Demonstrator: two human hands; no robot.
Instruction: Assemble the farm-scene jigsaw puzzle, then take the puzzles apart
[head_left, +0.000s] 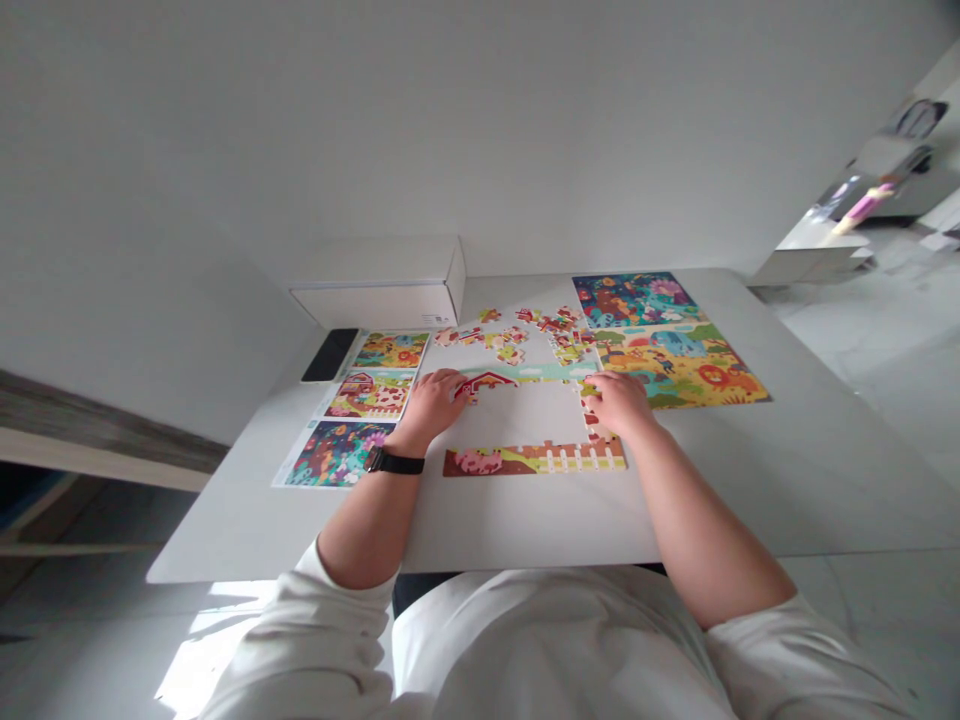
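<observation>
A partly joined jigsaw puzzle (536, 460) lies flat on the table, its edge pieces forming a frame around a bare middle. A pink pig and a white fence show along its near strip, and a red barn at its far left. My left hand (437, 402), with a black watch on the wrist, is closed at the puzzle's left side by the barn. My right hand (619, 402) is closed on the right side, fingertips on the edge pieces. The fingers cover parts of the pieces under them.
Loose puzzle pieces (559, 325) are scattered beyond the frame. Picture sheets (679, 365) lie at right, and a three-picture sheet (367, 395) at left beside a black phone (330, 355). A white box (379, 285) stands at the back against the wall.
</observation>
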